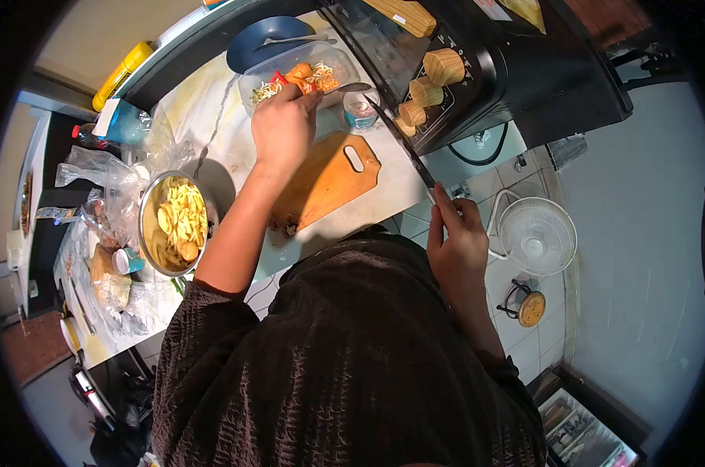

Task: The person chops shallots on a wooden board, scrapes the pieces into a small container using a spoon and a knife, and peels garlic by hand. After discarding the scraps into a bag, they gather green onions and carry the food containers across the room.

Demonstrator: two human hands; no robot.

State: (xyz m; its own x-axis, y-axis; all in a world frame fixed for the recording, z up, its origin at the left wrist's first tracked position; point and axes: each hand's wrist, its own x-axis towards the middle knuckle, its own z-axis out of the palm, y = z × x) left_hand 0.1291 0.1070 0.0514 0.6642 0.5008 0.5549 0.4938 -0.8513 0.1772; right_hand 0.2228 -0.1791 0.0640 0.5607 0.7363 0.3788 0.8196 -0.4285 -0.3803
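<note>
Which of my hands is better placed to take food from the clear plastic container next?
Probably your left hand: it is right at the clear plastic container, while your right hand is farther off, holding a long dark knife.

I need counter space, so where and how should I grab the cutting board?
Grip the cutting board at its slotted end, coming from the right: the cutout should admit fingers, and that end points rightward. Your right hand holds a knife.
</note>
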